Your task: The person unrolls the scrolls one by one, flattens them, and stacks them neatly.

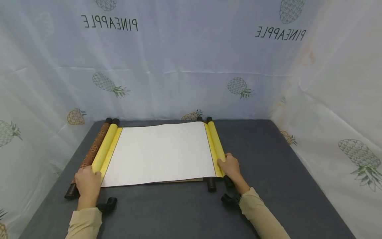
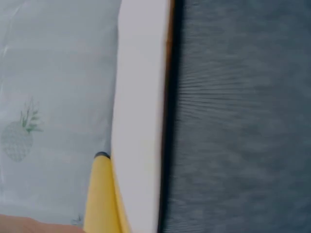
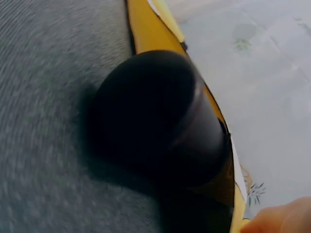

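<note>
A hanging scroll lies partly unrolled, its white paper [image 1: 161, 154] stretched between my hands. At its left end are a yellow roll [image 1: 104, 146] and, beside that, a brown patterned roll [image 1: 96, 144], both with dark end knobs. My left hand [image 1: 88, 182] grips the near part of these rolls. On the right, my right hand [image 1: 230, 167] holds the near end of another yellow roll [image 1: 216, 139], thumb on top. A dark rod end [image 1: 211, 185] pokes out under the paper there. In the right wrist view a black knob [image 3: 160, 116] fills the middle, hiding much behind it.
The scroll rests on a dark grey tabletop [image 1: 161, 212]. White curtains [image 1: 179, 96] printed with pineapples hang behind and at both sides. A black wrist strap piece [image 1: 108, 204] shows by the left wrist, another [image 1: 229, 200] by the right.
</note>
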### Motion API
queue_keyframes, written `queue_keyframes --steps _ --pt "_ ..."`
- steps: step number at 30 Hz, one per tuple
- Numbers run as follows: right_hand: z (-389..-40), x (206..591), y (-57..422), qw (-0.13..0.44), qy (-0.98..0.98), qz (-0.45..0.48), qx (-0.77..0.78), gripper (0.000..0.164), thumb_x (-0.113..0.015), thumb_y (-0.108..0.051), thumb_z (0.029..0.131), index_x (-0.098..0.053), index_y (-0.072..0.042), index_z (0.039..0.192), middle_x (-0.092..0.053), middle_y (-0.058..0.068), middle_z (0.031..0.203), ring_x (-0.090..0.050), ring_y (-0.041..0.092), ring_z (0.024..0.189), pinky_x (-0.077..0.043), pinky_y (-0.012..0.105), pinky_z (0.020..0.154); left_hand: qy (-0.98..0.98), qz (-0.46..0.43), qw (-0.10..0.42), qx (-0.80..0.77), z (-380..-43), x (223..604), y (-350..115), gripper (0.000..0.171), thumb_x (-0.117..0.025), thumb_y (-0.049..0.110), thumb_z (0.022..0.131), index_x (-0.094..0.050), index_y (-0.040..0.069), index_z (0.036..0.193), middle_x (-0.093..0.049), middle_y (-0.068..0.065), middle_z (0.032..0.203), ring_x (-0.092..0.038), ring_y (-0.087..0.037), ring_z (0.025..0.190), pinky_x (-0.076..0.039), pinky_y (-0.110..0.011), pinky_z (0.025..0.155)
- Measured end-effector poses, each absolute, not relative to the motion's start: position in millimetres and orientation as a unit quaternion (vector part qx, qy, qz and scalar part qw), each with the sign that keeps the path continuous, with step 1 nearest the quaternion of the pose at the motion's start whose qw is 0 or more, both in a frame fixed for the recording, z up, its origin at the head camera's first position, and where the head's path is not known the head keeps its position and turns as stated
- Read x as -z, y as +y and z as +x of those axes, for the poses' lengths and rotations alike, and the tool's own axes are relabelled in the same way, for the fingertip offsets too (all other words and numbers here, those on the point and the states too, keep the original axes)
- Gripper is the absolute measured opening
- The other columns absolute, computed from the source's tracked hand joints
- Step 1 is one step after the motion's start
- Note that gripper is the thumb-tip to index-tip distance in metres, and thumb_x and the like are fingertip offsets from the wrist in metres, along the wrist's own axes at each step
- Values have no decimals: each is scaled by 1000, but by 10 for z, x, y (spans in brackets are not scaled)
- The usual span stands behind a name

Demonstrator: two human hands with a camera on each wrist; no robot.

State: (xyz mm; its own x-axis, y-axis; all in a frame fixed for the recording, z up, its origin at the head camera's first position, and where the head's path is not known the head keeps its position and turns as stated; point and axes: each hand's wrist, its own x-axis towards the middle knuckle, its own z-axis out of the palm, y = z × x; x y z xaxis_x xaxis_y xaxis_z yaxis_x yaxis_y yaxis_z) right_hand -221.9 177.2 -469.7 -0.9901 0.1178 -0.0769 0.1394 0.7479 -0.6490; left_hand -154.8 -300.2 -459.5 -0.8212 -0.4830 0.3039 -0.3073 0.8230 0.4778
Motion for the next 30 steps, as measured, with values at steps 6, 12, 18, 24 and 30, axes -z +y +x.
queue_keyframes --steps 6,12,18,24,30 --pt "-2248 4616 1780 58 950 85 296 45 -59 -31 85 -61 7 110 -64 19 95 -57 25 72 -45 31 57 -960 239 27 142 -1621 4396 -3082 38 -55 14 89 -56 -23 98 -53 -42 96 -51 -56 91 -48 -58 64" --pt "-2261 4650 1809 49 938 103 327 40 -58 -30 85 -61 5 105 -62 16 87 -53 20 66 -37 24 52 -974 205 2 95 -1605 4341 -3146 44 -55 19 91 -57 -26 90 -54 -44 92 -52 -55 88 -45 -55 71" --pt "-2240 4656 1794 -6 924 109 366 45 -57 -27 86 -58 7 115 -63 24 104 -60 28 78 -47 31 62 -964 227 34 135 -1601 4305 -3124 40 -46 12 90 -56 -26 87 -47 -45 92 -47 -56 89 -42 -55 67" --pt "-2238 4719 1758 -17 924 99 369 42 -58 -24 86 -59 10 111 -63 25 101 -59 28 78 -48 32 64 -959 248 24 135 -1613 4334 -3126 42 -45 14 91 -55 -27 93 -47 -45 95 -47 -57 90 -45 -55 63" --pt "-2224 4736 1727 -12 936 92 340 40 -62 -26 84 -61 9 104 -63 22 93 -57 26 73 -44 28 58 -954 263 17 141 -1629 4377 -3120 42 -46 14 90 -53 -27 96 -48 -46 96 -50 -58 89 -47 -55 60"
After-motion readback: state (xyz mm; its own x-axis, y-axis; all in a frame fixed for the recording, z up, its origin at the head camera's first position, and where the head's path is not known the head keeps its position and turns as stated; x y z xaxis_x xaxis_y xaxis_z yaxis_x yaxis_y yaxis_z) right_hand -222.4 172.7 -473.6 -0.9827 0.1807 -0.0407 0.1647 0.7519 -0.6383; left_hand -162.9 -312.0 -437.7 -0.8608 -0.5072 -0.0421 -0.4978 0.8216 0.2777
